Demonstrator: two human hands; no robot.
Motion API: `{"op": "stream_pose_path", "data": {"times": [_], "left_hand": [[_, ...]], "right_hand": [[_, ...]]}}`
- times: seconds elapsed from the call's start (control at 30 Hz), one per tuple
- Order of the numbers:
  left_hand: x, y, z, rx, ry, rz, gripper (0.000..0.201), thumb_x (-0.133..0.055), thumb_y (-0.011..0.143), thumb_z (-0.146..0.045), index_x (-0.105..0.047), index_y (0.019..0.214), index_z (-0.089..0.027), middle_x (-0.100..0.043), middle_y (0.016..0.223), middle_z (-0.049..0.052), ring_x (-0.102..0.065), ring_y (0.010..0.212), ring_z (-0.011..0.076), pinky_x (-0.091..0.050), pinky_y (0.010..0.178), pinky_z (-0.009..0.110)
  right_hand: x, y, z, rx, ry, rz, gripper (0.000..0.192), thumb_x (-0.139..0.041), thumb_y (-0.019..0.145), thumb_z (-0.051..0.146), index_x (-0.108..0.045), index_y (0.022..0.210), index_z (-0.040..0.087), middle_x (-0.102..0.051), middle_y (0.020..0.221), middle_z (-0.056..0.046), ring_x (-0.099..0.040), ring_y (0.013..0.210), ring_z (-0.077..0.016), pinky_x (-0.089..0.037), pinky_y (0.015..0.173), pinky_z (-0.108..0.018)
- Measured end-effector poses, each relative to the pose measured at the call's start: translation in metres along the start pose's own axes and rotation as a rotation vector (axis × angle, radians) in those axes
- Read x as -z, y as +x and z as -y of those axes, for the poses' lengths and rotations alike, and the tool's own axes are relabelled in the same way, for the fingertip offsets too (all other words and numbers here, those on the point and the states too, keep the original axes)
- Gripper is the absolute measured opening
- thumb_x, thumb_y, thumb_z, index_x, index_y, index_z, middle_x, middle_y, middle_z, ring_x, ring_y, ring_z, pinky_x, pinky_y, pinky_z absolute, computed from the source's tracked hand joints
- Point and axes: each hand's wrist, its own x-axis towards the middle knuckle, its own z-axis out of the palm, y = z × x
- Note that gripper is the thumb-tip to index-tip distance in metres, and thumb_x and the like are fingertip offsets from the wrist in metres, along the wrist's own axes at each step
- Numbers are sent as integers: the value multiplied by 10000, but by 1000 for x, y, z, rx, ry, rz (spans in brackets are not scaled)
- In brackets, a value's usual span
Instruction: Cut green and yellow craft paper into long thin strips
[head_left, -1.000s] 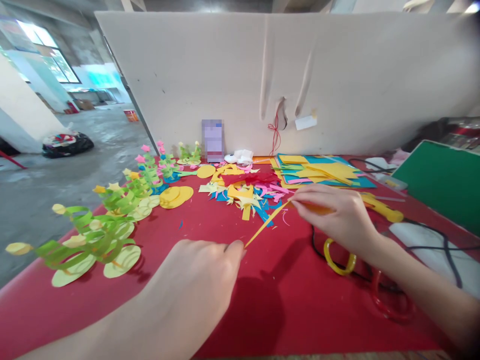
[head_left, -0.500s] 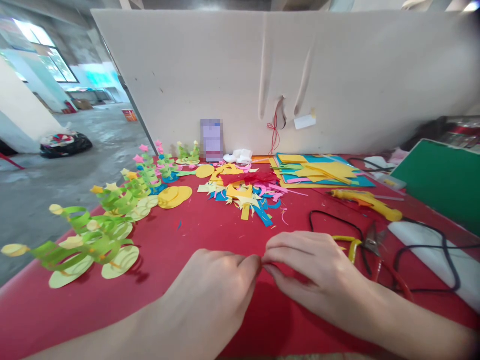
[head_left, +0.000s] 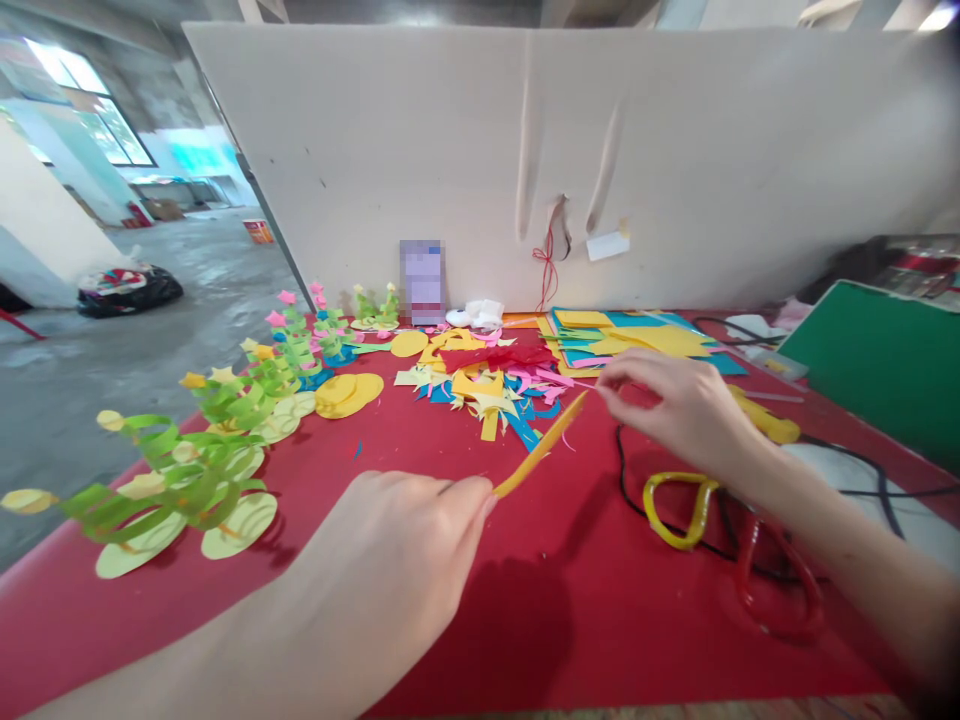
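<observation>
My left hand (head_left: 420, 545) is closed in the lower middle of the view, pinching one end of a narrow yellow paper strip (head_left: 541, 447). The strip slants up to the right over the red tabletop, slightly blurred. Near its upper tip is my right hand (head_left: 664, 405), thumb and fingers drawn together; whether they touch the strip or hold something small cannot be made out. Behind the strip lies a heap of paper scraps (head_left: 491, 385) in yellow, blue, pink and red. Scissors with one yellow handle (head_left: 679, 512) and one red handle (head_left: 780, 590) lie beneath my right forearm.
Curled green paper plants (head_left: 217, 450) on round bases line the left table edge. Yellow paper discs (head_left: 349, 395) lie beside them. Coloured sheets (head_left: 652, 342) are stacked at the back right, near a partly hidden yellow glue gun (head_left: 772, 418) with a black cord. A white panel (head_left: 412, 140) stands behind.
My hands were together at the middle; my right hand has moved up and to the right, away from my left. The yellow strip now shows between them, and the scissor handles are uncovered.
</observation>
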Motion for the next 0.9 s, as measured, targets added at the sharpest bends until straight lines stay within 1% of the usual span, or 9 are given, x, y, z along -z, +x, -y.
{"op": "stream_pose_path", "data": {"times": [0.1, 0.17, 0.3, 0.37, 0.43, 0.53, 0.63, 0.77, 0.9], "left_hand": [[-3, 0, 0, 13, -13, 2, 255, -363, 826, -154, -614, 851, -194, -587, 507, 7, -590, 547, 165, -409, 538, 238], [-5, 0, 0, 20, -38, 30, 253, -367, 829, -160, -615, 854, -196, -611, 549, 15, -599, 562, 168, -403, 534, 238], [-7, 3, -1, 21, -112, 78, 246, -372, 835, -164, -615, 820, -200, -643, 630, 23, -601, 566, 164, -392, 523, 236], [-8, 4, -2, 2, -166, 53, 231, -377, 838, -158, -601, 853, -208, -653, 687, 19, -607, 610, 162, -398, 552, 238], [-12, 5, -2, -37, -234, 34, 210, -384, 840, -157, -580, 880, -221, -657, 752, 5, -608, 659, 155, -397, 579, 235], [-20, 6, -3, -95, -297, 51, 182, -394, 843, -164, -559, 786, -213, -638, 721, -24, -591, 619, 129, -369, 549, 223], [-26, 6, -3, -124, -242, 54, 201, -404, 822, -147, -543, 683, -187, -602, 613, -25, -553, 527, 114, -319, 488, 228], [-26, 6, -3, -121, -233, 29, 191, -415, 802, -147, -567, 695, -193, -597, 586, -25, -533, 503, 106, -313, 487, 222], [-24, 5, -4, -120, -212, 29, 210, -409, 797, -157, -561, 656, -193, -578, 550, -31, -500, 463, 97, -302, 473, 220]], "right_hand": [[5, 2, -6, -87, -10, -51, 67, -511, 751, 162, -575, 729, 163, -629, 784, -35, -578, 714, -153, -439, 655, -262], [10, 1, 2, -39, 98, -51, 94, -506, 778, 207, -589, 799, 169, -638, 833, -32, -579, 797, -146, -438, 725, -250], [17, -8, 35, 160, 220, 197, 262, -547, 767, 307, -571, 1002, 193, -625, 986, -26, -550, 929, -144, -410, 820, -250], [17, -13, 51, 218, 203, 283, 170, -495, 804, 238, -601, 928, 194, -638, 891, -24, -569, 820, -137, -424, 732, -249], [14, -18, 64, 234, 198, 332, 188, -431, 819, 148, -616, 801, 178, -629, 749, -21, -560, 692, -127, -412, 631, -248], [8, -24, 79, 232, 165, 392, 178, -444, 792, 121, -594, 704, 159, -598, 648, -12, -529, 606, -128, -383, 559, -255], [3, -29, 86, 253, 153, 381, 154, -452, 771, 112, -592, 728, 159, -592, 643, -8, -511, 584, -127, -372, 546, -258], [2, -33, 87, 178, 201, 295, 161, -450, 779, 130, -601, 795, 181, -602, 665, 2, -522, 593, -119, -367, 549, -249], [2, -33, 89, 156, 215, 288, 152, -468, 760, 121, -608, 773, 179, -601, 645, 7, -536, 582, -118, -365, 536, -248]]}}
